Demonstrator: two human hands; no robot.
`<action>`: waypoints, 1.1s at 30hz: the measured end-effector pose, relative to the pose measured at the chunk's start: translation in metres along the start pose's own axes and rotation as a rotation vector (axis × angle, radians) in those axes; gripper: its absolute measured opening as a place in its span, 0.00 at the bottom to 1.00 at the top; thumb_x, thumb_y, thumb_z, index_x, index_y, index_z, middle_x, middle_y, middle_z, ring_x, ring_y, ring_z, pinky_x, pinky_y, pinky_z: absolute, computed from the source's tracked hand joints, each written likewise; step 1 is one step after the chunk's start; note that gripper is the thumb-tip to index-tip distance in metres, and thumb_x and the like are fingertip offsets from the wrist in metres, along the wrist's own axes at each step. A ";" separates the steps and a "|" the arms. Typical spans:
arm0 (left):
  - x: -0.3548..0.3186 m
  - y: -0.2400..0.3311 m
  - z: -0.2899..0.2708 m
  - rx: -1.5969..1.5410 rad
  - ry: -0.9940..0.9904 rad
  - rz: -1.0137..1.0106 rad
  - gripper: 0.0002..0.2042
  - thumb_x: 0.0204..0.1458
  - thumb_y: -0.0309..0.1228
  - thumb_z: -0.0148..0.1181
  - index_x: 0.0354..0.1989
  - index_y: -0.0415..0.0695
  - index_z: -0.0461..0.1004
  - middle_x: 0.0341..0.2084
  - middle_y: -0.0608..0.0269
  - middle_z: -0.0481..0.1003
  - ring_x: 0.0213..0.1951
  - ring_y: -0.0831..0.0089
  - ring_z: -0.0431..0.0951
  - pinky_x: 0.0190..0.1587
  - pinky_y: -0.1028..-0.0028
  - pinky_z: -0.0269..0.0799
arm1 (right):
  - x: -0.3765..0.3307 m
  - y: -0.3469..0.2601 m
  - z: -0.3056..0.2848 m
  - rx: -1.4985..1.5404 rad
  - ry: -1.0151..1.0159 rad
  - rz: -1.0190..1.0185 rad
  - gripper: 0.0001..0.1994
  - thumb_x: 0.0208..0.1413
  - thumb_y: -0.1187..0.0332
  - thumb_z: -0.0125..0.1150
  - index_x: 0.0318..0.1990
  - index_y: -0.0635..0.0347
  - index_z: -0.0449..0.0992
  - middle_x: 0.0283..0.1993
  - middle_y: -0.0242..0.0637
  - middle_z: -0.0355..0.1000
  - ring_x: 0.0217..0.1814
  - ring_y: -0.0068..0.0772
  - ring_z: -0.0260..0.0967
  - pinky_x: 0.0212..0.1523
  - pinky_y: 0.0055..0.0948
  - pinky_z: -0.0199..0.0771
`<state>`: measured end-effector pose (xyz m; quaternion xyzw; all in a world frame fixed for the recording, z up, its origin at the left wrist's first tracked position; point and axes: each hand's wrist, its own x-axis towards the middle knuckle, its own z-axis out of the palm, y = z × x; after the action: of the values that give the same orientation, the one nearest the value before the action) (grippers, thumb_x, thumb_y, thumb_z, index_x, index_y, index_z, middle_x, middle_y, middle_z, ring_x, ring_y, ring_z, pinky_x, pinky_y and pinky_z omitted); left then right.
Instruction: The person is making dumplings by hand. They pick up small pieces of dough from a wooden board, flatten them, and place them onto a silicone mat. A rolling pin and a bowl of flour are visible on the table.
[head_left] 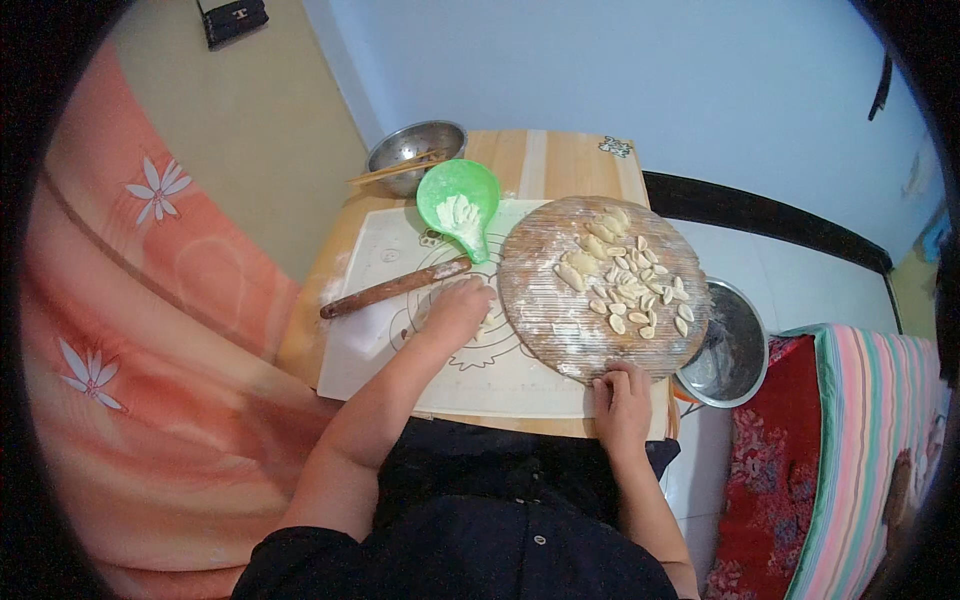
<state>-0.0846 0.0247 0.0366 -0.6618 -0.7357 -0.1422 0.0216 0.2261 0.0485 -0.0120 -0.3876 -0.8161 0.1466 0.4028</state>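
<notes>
My left hand point(460, 308) is low over the white patterned mat point(365, 345), fingers curled down. Small pale dough pieces point(490, 322) show beside and under it; whether any is in the fingers is hidden. At the near edge of a round ridged wooden board point(555, 330), my right hand point(623, 392) grips the rim with bent fingers. Many small flattened dough pieces point(635, 285) and a few larger folded ones point(590, 248) lie on that flour-dusted board. Just beyond my left hand, a dark wooden rolling pin point(390, 288) lies slanted on the mat.
A green ladle-shaped scoop point(460, 190) with white flour stands behind the rolling pin. Behind it is a metal bowl point(415, 140) with chopsticks point(385, 173) across it. Another metal basin point(735, 345) sits right of the board, below its edge. Orange flowered fabric point(170, 400) hangs at left.
</notes>
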 end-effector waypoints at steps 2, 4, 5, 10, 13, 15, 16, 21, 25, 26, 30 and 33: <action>0.002 0.006 -0.003 -0.148 0.028 -0.030 0.09 0.56 0.29 0.57 0.43 0.44 0.78 0.40 0.56 0.76 0.41 0.54 0.77 0.46 0.60 0.73 | 0.001 -0.001 0.001 -0.020 0.014 -0.026 0.09 0.52 0.73 0.64 0.39 0.61 0.72 0.49 0.42 0.72 0.52 0.50 0.69 0.51 0.42 0.72; 0.004 0.024 -0.006 -0.435 0.069 -0.088 0.08 0.55 0.29 0.59 0.42 0.43 0.77 0.39 0.57 0.76 0.40 0.54 0.77 0.44 0.60 0.73 | 0.002 -0.003 -0.001 -0.047 0.040 -0.049 0.11 0.51 0.74 0.64 0.43 0.61 0.74 0.51 0.42 0.72 0.53 0.49 0.69 0.52 0.42 0.73; 0.003 0.037 -0.006 -0.526 0.025 -0.084 0.08 0.55 0.29 0.59 0.41 0.43 0.77 0.39 0.57 0.76 0.39 0.54 0.77 0.44 0.60 0.73 | 0.002 -0.003 -0.001 -0.052 0.028 -0.059 0.12 0.50 0.73 0.65 0.43 0.61 0.75 0.51 0.41 0.73 0.53 0.49 0.70 0.53 0.41 0.72; 0.001 0.087 0.022 -0.504 -0.033 0.138 0.06 0.54 0.29 0.60 0.39 0.43 0.76 0.37 0.58 0.76 0.39 0.55 0.77 0.43 0.61 0.73 | 0.004 -0.004 -0.006 -0.007 0.006 -0.091 0.14 0.49 0.72 0.67 0.45 0.60 0.78 0.51 0.38 0.76 0.53 0.47 0.72 0.54 0.39 0.74; 0.006 0.086 0.036 -0.476 0.065 0.138 0.06 0.54 0.29 0.60 0.39 0.43 0.77 0.36 0.59 0.74 0.40 0.56 0.77 0.43 0.61 0.72 | 0.004 -0.006 -0.015 0.040 -0.047 -0.096 0.16 0.48 0.71 0.68 0.46 0.60 0.79 0.52 0.38 0.76 0.53 0.46 0.73 0.52 0.38 0.75; 0.008 0.085 0.039 -0.509 0.068 0.075 0.07 0.54 0.30 0.60 0.39 0.43 0.77 0.37 0.58 0.74 0.41 0.57 0.77 0.44 0.62 0.72 | 0.006 -0.004 -0.015 0.019 -0.076 -0.132 0.16 0.48 0.71 0.68 0.47 0.60 0.79 0.53 0.37 0.76 0.53 0.44 0.73 0.53 0.37 0.76; 0.012 0.084 0.037 -0.526 0.037 0.027 0.07 0.55 0.30 0.61 0.39 0.42 0.78 0.38 0.57 0.74 0.41 0.58 0.76 0.44 0.62 0.72 | 0.007 -0.003 -0.015 0.009 -0.088 -0.154 0.17 0.48 0.71 0.67 0.47 0.61 0.79 0.53 0.37 0.76 0.53 0.43 0.73 0.53 0.37 0.76; 0.006 0.081 0.025 -0.527 -0.051 0.018 0.08 0.54 0.30 0.62 0.40 0.42 0.78 0.36 0.57 0.73 0.40 0.59 0.76 0.44 0.64 0.72 | 0.004 0.001 -0.009 -0.005 -0.095 -0.159 0.16 0.49 0.73 0.65 0.48 0.59 0.80 0.54 0.36 0.76 0.55 0.41 0.74 0.53 0.35 0.76; 0.004 0.083 0.026 -0.555 -0.089 0.018 0.07 0.52 0.30 0.63 0.38 0.44 0.78 0.37 0.58 0.73 0.41 0.59 0.76 0.44 0.64 0.72 | 0.003 -0.002 -0.007 -0.018 -0.109 -0.153 0.16 0.49 0.74 0.63 0.48 0.59 0.80 0.54 0.35 0.76 0.55 0.40 0.74 0.53 0.35 0.76; 0.007 0.083 0.029 -0.556 -0.109 0.025 0.07 0.52 0.30 0.64 0.38 0.45 0.78 0.38 0.58 0.72 0.42 0.60 0.76 0.45 0.64 0.71 | 0.004 -0.002 -0.007 -0.016 -0.110 -0.150 0.16 0.49 0.75 0.63 0.48 0.59 0.80 0.54 0.35 0.76 0.56 0.40 0.74 0.53 0.35 0.76; 0.009 0.083 0.037 -0.375 -0.002 0.003 0.10 0.49 0.37 0.67 0.36 0.48 0.79 0.51 0.57 0.69 0.56 0.54 0.66 0.57 0.55 0.59 | 0.004 -0.001 -0.008 -0.005 -0.121 -0.145 0.17 0.50 0.75 0.62 0.49 0.59 0.79 0.55 0.35 0.76 0.56 0.40 0.73 0.53 0.35 0.76; 0.013 0.086 0.035 -0.287 -0.068 -0.112 0.16 0.47 0.42 0.69 0.41 0.50 0.77 0.61 0.54 0.61 0.64 0.48 0.55 0.63 0.47 0.47 | 0.004 0.000 -0.007 0.006 -0.120 -0.145 0.17 0.49 0.76 0.62 0.49 0.59 0.79 0.55 0.35 0.76 0.55 0.40 0.74 0.53 0.35 0.76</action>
<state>0.0035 0.0525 0.0217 -0.6205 -0.7439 -0.2243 -0.1062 0.2297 0.0507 -0.0057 -0.3168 -0.8642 0.1424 0.3641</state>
